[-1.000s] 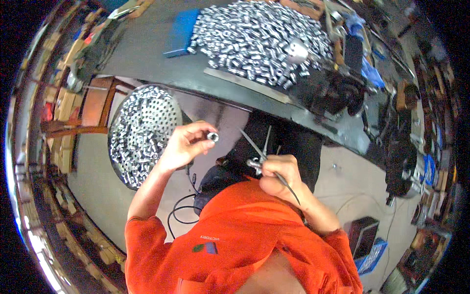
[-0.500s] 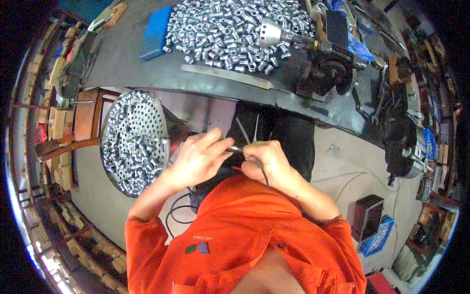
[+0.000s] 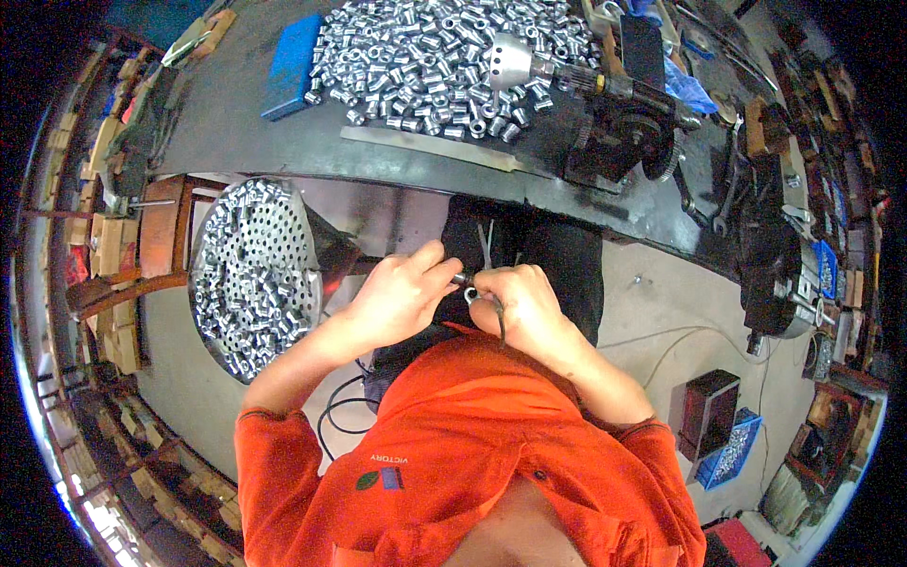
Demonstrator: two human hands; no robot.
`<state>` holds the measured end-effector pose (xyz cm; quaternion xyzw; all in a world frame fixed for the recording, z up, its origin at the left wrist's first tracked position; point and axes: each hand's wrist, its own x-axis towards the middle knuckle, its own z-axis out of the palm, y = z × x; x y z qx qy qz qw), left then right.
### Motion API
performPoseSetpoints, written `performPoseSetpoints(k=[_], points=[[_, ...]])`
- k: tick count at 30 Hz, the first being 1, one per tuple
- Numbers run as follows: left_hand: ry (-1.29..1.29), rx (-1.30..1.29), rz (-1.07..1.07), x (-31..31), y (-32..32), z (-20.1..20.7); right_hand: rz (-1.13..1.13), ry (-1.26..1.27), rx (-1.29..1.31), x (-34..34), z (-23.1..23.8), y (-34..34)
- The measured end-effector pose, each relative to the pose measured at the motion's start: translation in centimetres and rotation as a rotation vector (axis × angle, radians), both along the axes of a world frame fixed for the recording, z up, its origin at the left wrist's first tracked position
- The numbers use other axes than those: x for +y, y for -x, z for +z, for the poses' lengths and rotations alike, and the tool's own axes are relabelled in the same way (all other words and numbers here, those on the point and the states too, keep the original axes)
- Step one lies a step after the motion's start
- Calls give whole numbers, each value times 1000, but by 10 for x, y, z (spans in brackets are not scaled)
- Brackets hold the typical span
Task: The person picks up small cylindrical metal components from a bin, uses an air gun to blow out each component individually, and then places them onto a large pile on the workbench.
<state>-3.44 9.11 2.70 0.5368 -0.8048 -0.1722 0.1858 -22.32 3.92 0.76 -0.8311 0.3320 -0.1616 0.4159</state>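
While both hands [image 3: 463,293] meet, perforated basket [image 3: 255,274] stands left

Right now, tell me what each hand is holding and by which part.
The left hand pinches a small metal sleeve by its end, at the fingertips. The right hand grips a thin metal tool by its lower part; its tips stick up above the fist.

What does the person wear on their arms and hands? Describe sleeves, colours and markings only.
Both arms come out of a bright orange short-sleeved shirt whose sleeves end above the elbows. The forearms, left hand and right hand are bare, with no gloves. A small dark badge sits on the shirt's chest.
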Motion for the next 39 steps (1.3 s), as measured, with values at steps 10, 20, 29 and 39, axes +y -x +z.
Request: performPoseSetpoints(k=[10,20,29,39], points=[[-26,193,83,-7,-5,-11,-7,-43,-41,-2,-19,-8],[-642,813,322,-15,-5,-15,-10,-24,-151,-7,-13,1],[-233,477,39,-9,11,-28,-3,-77,-211,14,-38,28],[-267,658,438,-11,-29,-20,-244,-168,-74,16,-47,78]])
